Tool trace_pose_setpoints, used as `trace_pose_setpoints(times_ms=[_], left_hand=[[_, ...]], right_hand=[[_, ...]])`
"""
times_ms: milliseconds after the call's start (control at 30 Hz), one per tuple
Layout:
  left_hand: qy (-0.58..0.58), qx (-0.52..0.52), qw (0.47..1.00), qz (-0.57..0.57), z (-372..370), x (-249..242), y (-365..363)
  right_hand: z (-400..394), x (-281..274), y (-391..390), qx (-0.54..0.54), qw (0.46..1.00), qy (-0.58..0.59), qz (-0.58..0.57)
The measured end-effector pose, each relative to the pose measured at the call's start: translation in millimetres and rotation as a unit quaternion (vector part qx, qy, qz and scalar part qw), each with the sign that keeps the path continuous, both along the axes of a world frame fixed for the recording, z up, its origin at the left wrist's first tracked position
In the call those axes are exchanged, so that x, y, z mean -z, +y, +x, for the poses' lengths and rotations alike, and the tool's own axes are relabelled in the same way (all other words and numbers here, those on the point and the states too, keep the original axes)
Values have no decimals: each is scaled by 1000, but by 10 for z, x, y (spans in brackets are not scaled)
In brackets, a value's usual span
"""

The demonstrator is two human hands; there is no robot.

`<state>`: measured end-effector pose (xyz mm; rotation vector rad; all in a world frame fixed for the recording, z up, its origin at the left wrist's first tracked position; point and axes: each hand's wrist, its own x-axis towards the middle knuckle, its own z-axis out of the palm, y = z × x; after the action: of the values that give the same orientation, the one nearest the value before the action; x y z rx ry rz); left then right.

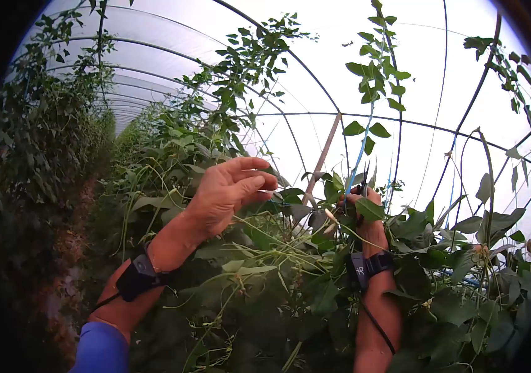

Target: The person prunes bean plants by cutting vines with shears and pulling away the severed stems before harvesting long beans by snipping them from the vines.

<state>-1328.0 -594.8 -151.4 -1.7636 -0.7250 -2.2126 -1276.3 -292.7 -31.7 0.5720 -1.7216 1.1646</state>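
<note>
My left hand (231, 186) is raised over the vines at the centre, its fingers loosely bent and apart, with nothing visible in it. To its right, my right hand (368, 202) is closed around a pair of scissors (366, 180), whose thin dark blades point upward. Leaves partly cover those fingers. Just beside the blades, a blue string (360, 152) runs upward with a leafy climbing vine (374, 74) on it. Pale, dry-looking leaf pieces (331, 217) hang left of my right hand. Thin green stems (278, 252) tangle below both hands.
Dense bean-like foliage (327, 298) fills the space below and between my arms. At left, a narrow path (76, 248) runs between plant rows. A slanted wooden pole (324, 155) stands behind the hands. Curved metal hoops (315, 74) carry the white plastic cover overhead.
</note>
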Motion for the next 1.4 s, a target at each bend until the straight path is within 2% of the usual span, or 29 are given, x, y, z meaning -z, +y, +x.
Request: trace_pose_setpoints(times_ms=[67, 133, 167, 200, 267, 333, 367, 467, 500, 633, 700, 733, 800, 867, 933, 967, 1000, 1033, 1067, 1100, 1133, 1167, 1200, 1233, 1267, 1367, 1400], left_hand=[[-7, 10, 999, -42, -101, -366, 438], [13, -30, 998, -55, -221, -659, 866], [10, -32, 997, -69, -268, -788, 1057], [14, -83, 994, -66, -305, -921, 1247], [-6, -51, 998, -45, -363, -1118, 1578], [-26, -47, 998, -36, -313, -1239, 1804], [-49, -54, 994, -80, -318, -1265, 1875], [7, 7, 993, -119, -486, -1343, 2126], [8, -73, 991, -112, -502, -1363, 2149], [-19, -47, 995, -92, -598, -1382, 2235], [-3, -121, 989, -83, -618, -1425, 2196], [-3, -119, 990, -81, -608, -1430, 2173], [25, -317, 947, -40, -604, -1409, 2126], [-8, -329, 944, -18, -603, -1400, 2135], [-40, -337, 941, 1, -625, -1393, 2215], [-64, -242, 968, 19, -623, -1387, 2224], [-88, -143, 985, 39, -642, -1386, 2218], [-90, -142, 985, 41, -631, -1395, 2238], [-114, -8, 992, 58, -523, -1382, 2200], [-136, 125, 980, 74, -476, -1376, 2204], [-137, 124, 980, 75, -465, -1399, 2189], [-103, 149, 982, 45, -457, -1413, 2161], [-68, 175, 982, 15, -449, -1409, 2146], [-41, 215, 975, -35, -436, -1391, 2142], [-41, 214, 975, -36, -443, -1409, 2172], [-16, -55, 998, -14, -381, -1387, 2252], [-7, -101, 995, -4, -371, -1362, 2262]], right_hand=[[-9, 17, 14, -14, 1000, -4, 20], [-94, 8, 49, -16, 1000, 20, -4], [-161, -30, 149, 39, 998, 30, 31], [-196, -53, 227, 94, 993, 40, 65], [-181, -31, 184, 94, 994, 46, 24], [-205, -36, 241, 94, 993, 62, 29], [-230, -43, 264, 90, 994, 58, 19], [-55, -2, 123, 127, 987, 70, 75], [-60, -14, 106, 151, 981, 83, 85], [-45, 27, 106, 159, 982, 73, 76], [-81, 6, 193, 110, 987, 80, 88], [-73, 15, 212, 112, 986, 80, 90], [-36, 61, 165, 156, 981, 83, 78], [93, 136, 62, 157, 984, 64, 56], [137, 202, 137, 147, 982, 110, 42], [107, 314, 216, 211, 904, 278, 248], [41, 326, 253, 211, 904, 277, 249], [-5, 315, 299, 141, 941, 254, 175], [-20, 308, 325, 68, 967, 226, 98], [7, 321, 311, 69, 967, 223, 98], [42, 322, 287, 170, 915, 296, 216], [76, 332, 259, 266, 833, 359, 327], [106, 335, 246, 266, 834, 355, 329], [129, 323, 230, 307, 818, 351, 337], [140, 309, 204, 347, 801, 348, 342], [208, 264, 127, 295, 794, 373, 379], [127, 192, 188, 285, 795, 390, 367]])
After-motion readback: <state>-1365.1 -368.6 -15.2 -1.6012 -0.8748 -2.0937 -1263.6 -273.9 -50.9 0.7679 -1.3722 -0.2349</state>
